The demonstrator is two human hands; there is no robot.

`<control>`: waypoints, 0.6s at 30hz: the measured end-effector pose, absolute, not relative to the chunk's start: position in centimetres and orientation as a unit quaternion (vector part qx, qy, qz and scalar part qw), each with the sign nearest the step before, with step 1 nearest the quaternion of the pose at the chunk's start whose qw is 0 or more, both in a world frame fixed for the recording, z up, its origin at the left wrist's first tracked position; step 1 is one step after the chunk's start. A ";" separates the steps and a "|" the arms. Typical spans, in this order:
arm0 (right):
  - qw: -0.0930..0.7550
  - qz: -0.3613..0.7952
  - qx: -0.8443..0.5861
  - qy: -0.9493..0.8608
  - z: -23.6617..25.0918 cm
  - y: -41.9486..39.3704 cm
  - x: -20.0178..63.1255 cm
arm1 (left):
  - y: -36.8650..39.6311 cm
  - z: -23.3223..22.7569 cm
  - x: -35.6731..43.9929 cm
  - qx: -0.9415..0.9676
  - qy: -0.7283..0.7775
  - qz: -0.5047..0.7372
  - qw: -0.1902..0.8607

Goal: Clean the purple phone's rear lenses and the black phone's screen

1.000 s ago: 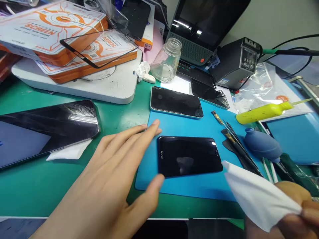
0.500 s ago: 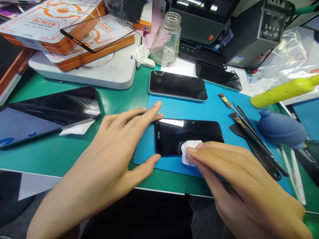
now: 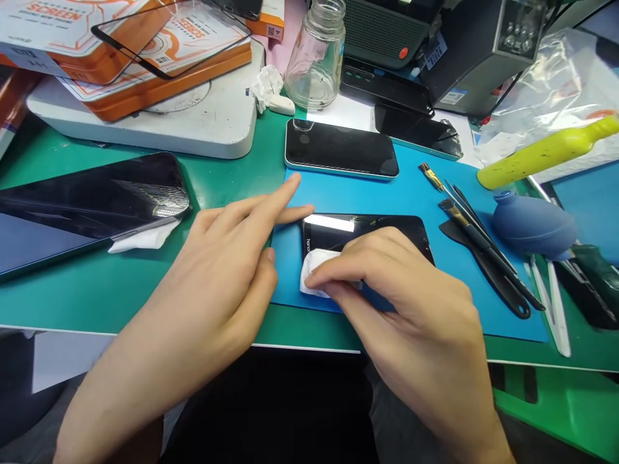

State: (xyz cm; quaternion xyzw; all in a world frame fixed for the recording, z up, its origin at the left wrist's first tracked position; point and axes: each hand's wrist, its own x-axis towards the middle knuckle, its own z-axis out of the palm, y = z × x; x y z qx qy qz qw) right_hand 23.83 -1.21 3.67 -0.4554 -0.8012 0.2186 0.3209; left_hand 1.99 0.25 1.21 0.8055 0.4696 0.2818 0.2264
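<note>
A black phone [image 3: 358, 229] lies screen up on the blue mat [image 3: 416, 193]. My right hand [image 3: 401, 303] presses a white wipe [image 3: 315, 270] onto the phone's left end and covers most of the screen. My left hand [image 3: 227, 264] rests at the phone's left edge, its fingers touching the top left corner and its thumb by the mat's edge.
A second dark phone [image 3: 341, 148] lies at the mat's far edge. Brushes and black tools [image 3: 478, 241], a blue air blower [image 3: 534, 216] and a yellow bottle [image 3: 541, 151] are to the right. A large tablet [image 3: 87, 206] lies left; a glass jar [image 3: 314, 58] and orange boxes [image 3: 145, 58] stand behind.
My right hand brought the wipe down from the lower right onto the phone and slid it left across the screen. My left hand closed in on the phone's left edge.
</note>
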 end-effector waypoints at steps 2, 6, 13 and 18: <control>0.323 0.213 -0.470 -0.793 3.7 -1.4 24.8 | 0.3 1.2 2.0 0.806 0.470 0.282 0.225; 0.340 0.199 -0.511 -0.764 3.8 -1.6 27.0 | 0.3 1.2 2.0 0.806 0.471 0.278 0.226; 0.324 0.236 -0.474 -0.784 3.6 -1.3 26.6 | 0.2 1.2 1.8 0.809 0.476 0.265 0.220; 0.335 0.200 -0.515 -0.763 3.7 -1.5 29.6 | 0.1 1.2 1.9 0.802 0.492 0.250 0.229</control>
